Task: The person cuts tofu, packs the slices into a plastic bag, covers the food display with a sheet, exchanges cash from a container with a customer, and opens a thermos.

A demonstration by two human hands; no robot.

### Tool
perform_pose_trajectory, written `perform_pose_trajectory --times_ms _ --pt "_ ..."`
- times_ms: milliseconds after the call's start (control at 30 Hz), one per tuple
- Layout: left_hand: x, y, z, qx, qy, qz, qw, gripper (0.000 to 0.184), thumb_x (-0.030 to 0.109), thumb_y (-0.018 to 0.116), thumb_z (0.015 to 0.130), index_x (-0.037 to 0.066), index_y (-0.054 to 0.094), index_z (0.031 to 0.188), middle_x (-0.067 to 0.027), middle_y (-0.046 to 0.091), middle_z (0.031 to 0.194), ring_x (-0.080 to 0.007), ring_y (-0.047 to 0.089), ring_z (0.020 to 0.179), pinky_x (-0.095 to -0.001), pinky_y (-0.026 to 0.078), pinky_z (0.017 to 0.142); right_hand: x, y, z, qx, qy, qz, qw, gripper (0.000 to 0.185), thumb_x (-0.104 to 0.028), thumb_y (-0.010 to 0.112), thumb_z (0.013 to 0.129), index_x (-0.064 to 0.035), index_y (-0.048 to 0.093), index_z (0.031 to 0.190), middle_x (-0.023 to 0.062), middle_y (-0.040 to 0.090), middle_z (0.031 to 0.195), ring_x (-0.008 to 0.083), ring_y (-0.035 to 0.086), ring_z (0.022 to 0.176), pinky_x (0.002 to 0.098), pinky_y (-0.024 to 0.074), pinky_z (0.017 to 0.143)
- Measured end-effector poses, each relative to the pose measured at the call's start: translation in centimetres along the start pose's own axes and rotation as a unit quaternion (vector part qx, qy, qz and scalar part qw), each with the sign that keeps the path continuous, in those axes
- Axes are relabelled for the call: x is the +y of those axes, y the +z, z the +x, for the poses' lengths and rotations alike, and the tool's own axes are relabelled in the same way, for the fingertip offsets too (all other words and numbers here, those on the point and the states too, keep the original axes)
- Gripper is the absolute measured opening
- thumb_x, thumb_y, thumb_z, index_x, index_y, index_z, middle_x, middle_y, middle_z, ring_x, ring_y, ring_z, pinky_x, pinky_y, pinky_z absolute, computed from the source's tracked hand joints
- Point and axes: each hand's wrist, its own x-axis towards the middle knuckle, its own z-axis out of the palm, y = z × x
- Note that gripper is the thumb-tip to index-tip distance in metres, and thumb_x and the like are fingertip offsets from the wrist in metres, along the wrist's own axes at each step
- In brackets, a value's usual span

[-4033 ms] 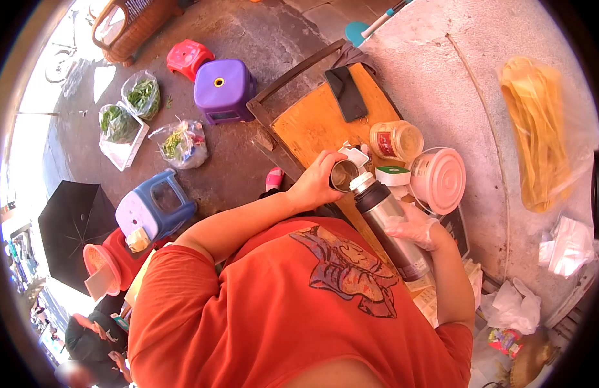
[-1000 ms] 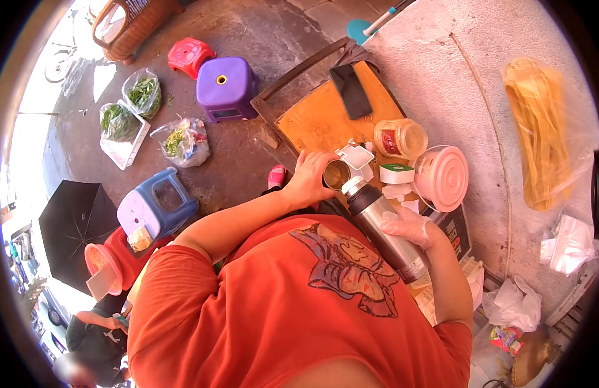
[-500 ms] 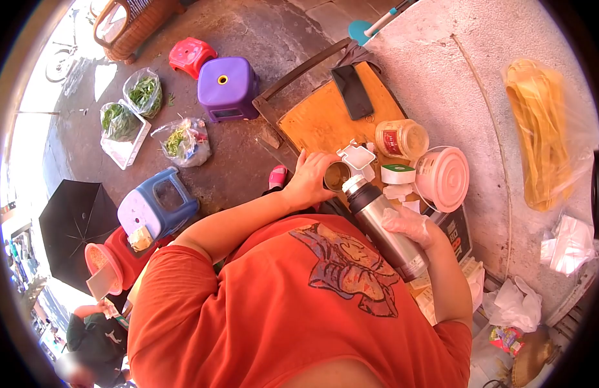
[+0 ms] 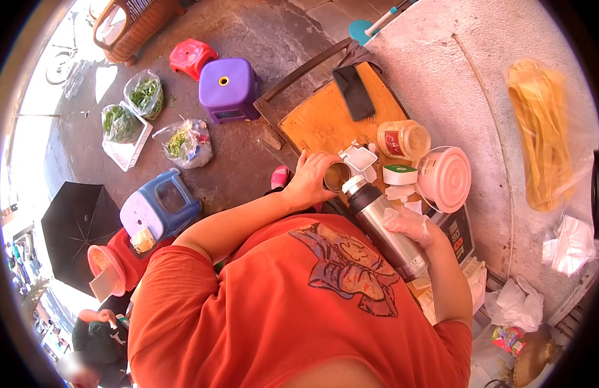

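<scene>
My left hand is closed around a small metal cup, whose open mouth faces up toward me. My right hand, in a thin clear plastic glove, grips a silver thermos with a black collar. The thermos lies tilted, its pale stopper end right at the cup's rim. I cannot make out any liquid passing between them. Just beyond the cup is a white flip-lid container, and a green-topped white box sits beside the thermos.
A wooden chair seat carries a phone, a red-labelled jar and a pink-lidded bucket. Purple and blue stools, bagged greens and an open black umbrella are at left. Another person is at lower left.
My hands, the cup and the thermos keep almost the same position. The view has shifted very slightly. At lower left, the other person's hand has moved a little.
</scene>
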Motion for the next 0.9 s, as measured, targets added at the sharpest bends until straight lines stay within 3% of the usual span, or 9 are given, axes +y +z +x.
perform_pose_trajectory --times_ms 300,500,633,700,800,900 --pt "0.1 -0.3 0.8 -0.006 0.007 -0.020 1.000 0.066 0.022 0.080 0.061 0.010 0.049 0.118 -0.0106 0.055 0.113 -0.0298 0.049 0.113 -0.0506 0.029 0.103 -0.8 0.1 0.0 0.000 0.000 -0.019 1.000 0.078 -0.045 0.069 0.071 -0.0037 0.043 0.133 0.0104 0.057 0.115 0.0172 0.055 0.100 0.0294 0.0431 0.087" --pt "0.8 -1.0 1.7 -0.008 0.014 -0.037 0.999 0.066 0.019 0.079 0.061 0.009 0.049 0.118 -0.0121 0.055 0.110 -0.0317 0.050 0.110 -0.0461 0.032 0.101 0.6 0.0 1.7 0.030 -0.004 -0.055 0.998 0.077 -0.036 0.073 0.067 -0.0017 0.045 0.130 0.0091 0.057 0.111 0.0159 0.054 0.099 0.0298 0.0426 0.088" --pt "1.5 -1.9 2.8 -0.021 0.012 -0.042 0.999 0.069 0.022 0.079 0.059 0.011 0.047 0.120 -0.0111 0.054 0.112 -0.0309 0.048 0.113 -0.0529 0.026 0.104 1.6 0.2 2.7 0.083 -0.077 -0.124 0.986 0.081 -0.031 0.078 0.063 -0.0012 0.042 0.130 0.0099 0.057 0.111 0.0182 0.054 0.101 0.0320 0.0424 0.090" --pt "1.4 -2.3 3.5 -0.016 0.014 -0.039 0.999 0.068 0.022 0.079 0.059 0.010 0.048 0.119 -0.0116 0.054 0.112 -0.0313 0.049 0.112 -0.0518 0.028 0.103 1.5 0.4 2.9 0.124 -0.103 -0.185 0.970 0.083 -0.030 0.079 0.062 -0.0012 0.041 0.130 0.0104 0.057 0.112 0.0194 0.053 0.103 0.0327 0.0422 0.091" --pt "1.5 -3.1 4.5 -0.003 0.016 -0.047 0.999 0.067 0.022 0.079 0.059 0.008 0.049 0.118 -0.0119 0.055 0.111 -0.0311 0.049 0.111 -0.0499 0.030 0.100 1.2 1.5 3.1 0.208 -0.104 -0.284 0.930 0.088 -0.036 0.080 0.062 -0.0008 0.038 0.130 0.0183 0.058 0.115 0.0289 0.057 0.105 0.0359 0.0441 0.092" --pt "1.9 -3.6 5.8 -0.002 0.008 -0.017 1.000 0.068 0.022 0.079 0.059 0.008 0.049 0.118 -0.0115 0.056 0.111 -0.0300 0.048 0.112 -0.0467 0.032 0.096 2.5 2.1 4.4 0.258 -0.144 -0.189 0.936 0.091 -0.033 0.083 0.059 -0.0009 0.037 0.131 0.0189 0.057 0.116 0.0297 0.057 0.107 0.0361 0.0443 0.092"
